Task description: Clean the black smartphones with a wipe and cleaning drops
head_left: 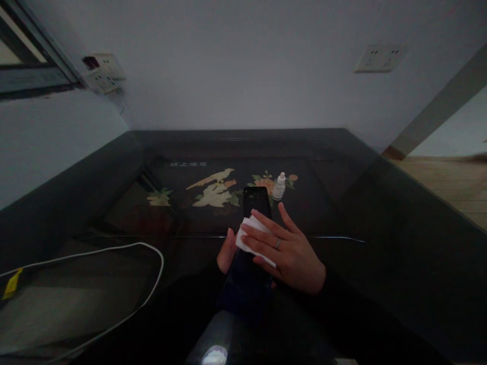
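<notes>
A dark, flat phone (257,198) slants up and away from me over the table. My left hand (227,252) grips it from below, thumb along its left edge and a fingertip showing at its right side. Pressed flat on the phone's face is a folded white tissue (247,241), under the fingers of my right hand (283,251), which wears a ring. Just beyond that hand a small white dropper bottle (279,188) stands upright. The lower end of the phone fades into shadow and dark sleeves.
The glossy black table (327,203) carries a bird-and-flower picture and meets the wall behind. On the left a white cable (125,247) loops past a yellow tag (13,284). Wall sockets (380,58) are at the right, and more sockets (102,73) at the left.
</notes>
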The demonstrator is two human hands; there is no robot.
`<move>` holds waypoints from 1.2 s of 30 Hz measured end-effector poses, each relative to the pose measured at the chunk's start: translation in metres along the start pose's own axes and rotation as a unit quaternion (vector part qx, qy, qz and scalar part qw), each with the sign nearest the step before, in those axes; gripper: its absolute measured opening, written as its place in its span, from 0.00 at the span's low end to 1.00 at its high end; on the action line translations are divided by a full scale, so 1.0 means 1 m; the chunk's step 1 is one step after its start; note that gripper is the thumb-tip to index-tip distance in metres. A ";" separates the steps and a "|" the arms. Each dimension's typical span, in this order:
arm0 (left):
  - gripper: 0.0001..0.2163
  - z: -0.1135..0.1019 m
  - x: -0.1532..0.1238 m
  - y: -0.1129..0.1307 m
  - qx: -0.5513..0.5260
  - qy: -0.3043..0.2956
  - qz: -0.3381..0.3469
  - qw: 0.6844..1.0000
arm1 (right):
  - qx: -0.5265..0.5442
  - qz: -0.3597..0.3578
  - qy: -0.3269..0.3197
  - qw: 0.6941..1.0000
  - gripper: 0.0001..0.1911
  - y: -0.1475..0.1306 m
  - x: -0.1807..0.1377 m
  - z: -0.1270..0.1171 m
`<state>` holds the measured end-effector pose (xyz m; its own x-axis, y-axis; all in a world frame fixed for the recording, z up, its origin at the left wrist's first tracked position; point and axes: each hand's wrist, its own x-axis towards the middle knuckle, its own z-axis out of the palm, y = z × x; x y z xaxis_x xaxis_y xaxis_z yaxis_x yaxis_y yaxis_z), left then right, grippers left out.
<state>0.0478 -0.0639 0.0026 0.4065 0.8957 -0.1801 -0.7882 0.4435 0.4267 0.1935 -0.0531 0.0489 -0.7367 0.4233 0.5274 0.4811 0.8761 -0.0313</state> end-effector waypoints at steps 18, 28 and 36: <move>0.34 0.014 -0.013 0.032 0.078 -0.037 0.052 0.995 | 0.058 0.167 0.175 0.969 0.20 0.022 -0.018 -0.004; 0.33 0.013 -0.007 0.006 0.046 -0.004 0.143 0.989 | -0.008 0.041 0.031 0.999 0.21 -0.007 -0.002 0.009; 0.28 0.015 -0.004 0.022 0.054 0.044 0.145 0.987 | -0.018 0.015 0.020 1.000 0.19 0.000 -0.005 0.005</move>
<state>0.0359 -0.0579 0.0259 0.1266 0.9857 -0.1109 -0.8099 0.1673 0.5622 0.1949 -0.0546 0.0419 -0.7020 0.4387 0.5610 0.5195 0.8543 -0.0179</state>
